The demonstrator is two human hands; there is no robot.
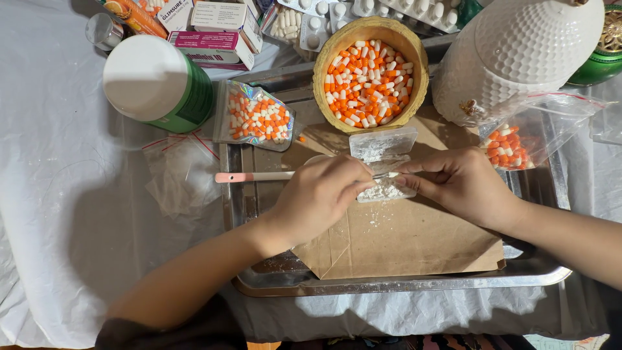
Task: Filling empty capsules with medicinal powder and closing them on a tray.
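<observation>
**Capsule work at mid-stage: powder out, stock largely untouched**

The left hand [317, 194] is closed around a thin pink-handled tool [253, 176], its tip reaching the white powder [383, 190]. The right hand [463, 185] pinches something small at the powder's edge; what it grasps cannot be told. The powder lies in a small clear tray [382, 146] and beside it on brown paper [402, 240], which covers a metal tray [402, 282].

Judged from the layout, much remains.

Containers:
- 1 wooden bowl [327, 61], nearly full of orange-and-white capsules [369, 78].
- 1 shiny pouch [256, 116], partly filled with like capsules.
- 1 clear zip bag [551, 123] right of the hands, holding a small cluster.
- 1 empty clear bag [181, 172] on the white cloth (flat, unused).
- 1 green white-lidded tub [159, 81], closed.
</observation>
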